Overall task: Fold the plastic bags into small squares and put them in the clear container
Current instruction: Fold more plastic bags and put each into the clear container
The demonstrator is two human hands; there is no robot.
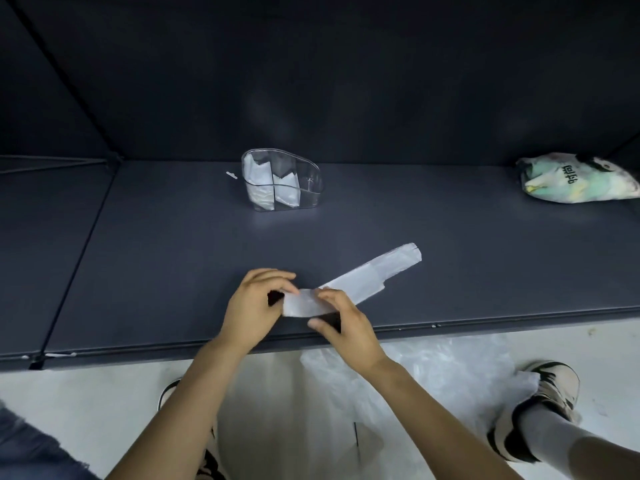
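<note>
Plastic bag (360,282), folded into a long strip, lay near the front edge of the dark bench (173,254). Left hand (256,303) and right hand (343,323) pinched its near end. Clear container (284,181) behind held folded bags in two compartments.

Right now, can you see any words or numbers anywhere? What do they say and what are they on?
Dark characters, apparently Chinese, on the crumpled white-and-green printed bag at the far right of the dark table: seen rotated and too blurred to read surely.
Strip-folded plastic bag pinched by the left hand and right hand: no print.
Clear container holding folded bags: no label seen.
</note>
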